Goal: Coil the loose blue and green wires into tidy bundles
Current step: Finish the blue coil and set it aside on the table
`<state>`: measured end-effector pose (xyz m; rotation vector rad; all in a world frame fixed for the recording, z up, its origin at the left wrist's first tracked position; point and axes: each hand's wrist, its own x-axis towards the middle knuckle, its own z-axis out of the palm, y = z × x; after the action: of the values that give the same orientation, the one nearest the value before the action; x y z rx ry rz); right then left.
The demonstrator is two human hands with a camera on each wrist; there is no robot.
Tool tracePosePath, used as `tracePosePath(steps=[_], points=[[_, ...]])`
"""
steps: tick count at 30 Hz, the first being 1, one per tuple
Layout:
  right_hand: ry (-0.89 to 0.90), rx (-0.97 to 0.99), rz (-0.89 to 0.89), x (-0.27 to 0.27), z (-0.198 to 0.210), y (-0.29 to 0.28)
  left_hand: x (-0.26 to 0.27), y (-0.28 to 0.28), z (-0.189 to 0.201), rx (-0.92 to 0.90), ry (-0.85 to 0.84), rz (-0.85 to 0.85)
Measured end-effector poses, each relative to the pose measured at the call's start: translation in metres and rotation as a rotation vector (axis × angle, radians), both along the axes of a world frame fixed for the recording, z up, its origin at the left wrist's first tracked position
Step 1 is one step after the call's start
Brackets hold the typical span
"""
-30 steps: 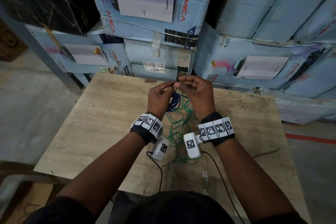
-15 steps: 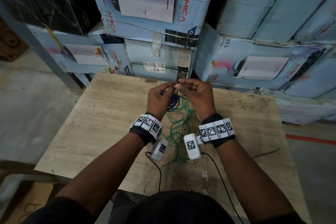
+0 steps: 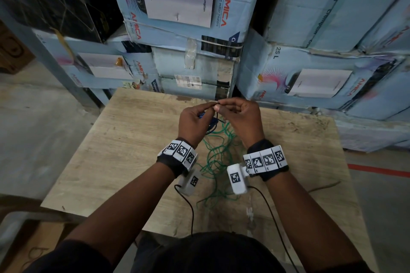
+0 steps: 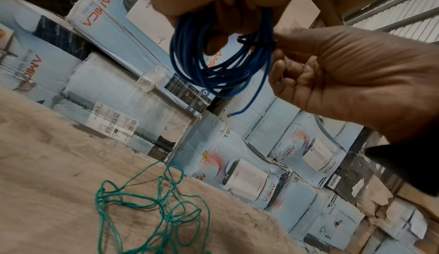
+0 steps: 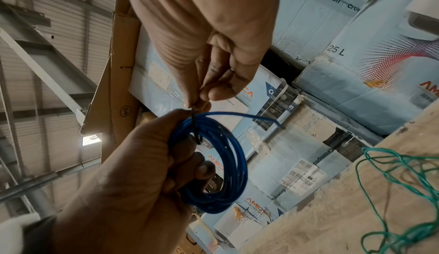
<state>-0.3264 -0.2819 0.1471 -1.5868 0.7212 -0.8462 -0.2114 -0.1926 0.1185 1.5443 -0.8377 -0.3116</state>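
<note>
The blue wire [image 4: 190, 60] is wound into a small coil that my left hand [image 3: 206, 109] grips above the table. A thin black tie [image 4: 256, 41] wraps one side of the coil. My right hand [image 3: 218, 106] pinches the end of that black tie [image 5: 195, 128] between thumb and fingertips, just above the blue coil [image 5: 228, 164]. One short blue end sticks out free. The green wire [image 3: 216, 162] lies loose and tangled on the table below and between my wrists, also seen as the green wire [image 4: 152, 207] in the left wrist view.
The wooden table [image 3: 111, 150] carries only the green tangle and the wrist-camera cables. Stacked light blue cardboard boxes [image 3: 177, 6] rise right behind its far edge. A grey steel post [image 3: 44, 55] stands at the back left. Concrete floor lies on both sides.
Both hands stay together at the blue coil. The fingertips have drawn slightly closer and a little farther from me; the green wire has not moved.
</note>
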Motion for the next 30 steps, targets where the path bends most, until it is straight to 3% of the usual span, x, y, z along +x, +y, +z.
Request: tracePosePath(steps=[4, 11, 30], points=[[0.017, -0.028, 0.013, 0.001, 0.000, 0.000, 0.005, 0.001, -0.001, 0.041, -0.124, 0.018], [-0.052, 0.095, -0.013, 0.001, -0.002, 0.005, 0.005, 0.000, 0.001, 0.055, -0.114, 0.015], [-0.132, 0.102, -0.067, -0.002, -0.003, 0.010, -0.005, -0.003, 0.007, -0.023, 0.077, -0.014]])
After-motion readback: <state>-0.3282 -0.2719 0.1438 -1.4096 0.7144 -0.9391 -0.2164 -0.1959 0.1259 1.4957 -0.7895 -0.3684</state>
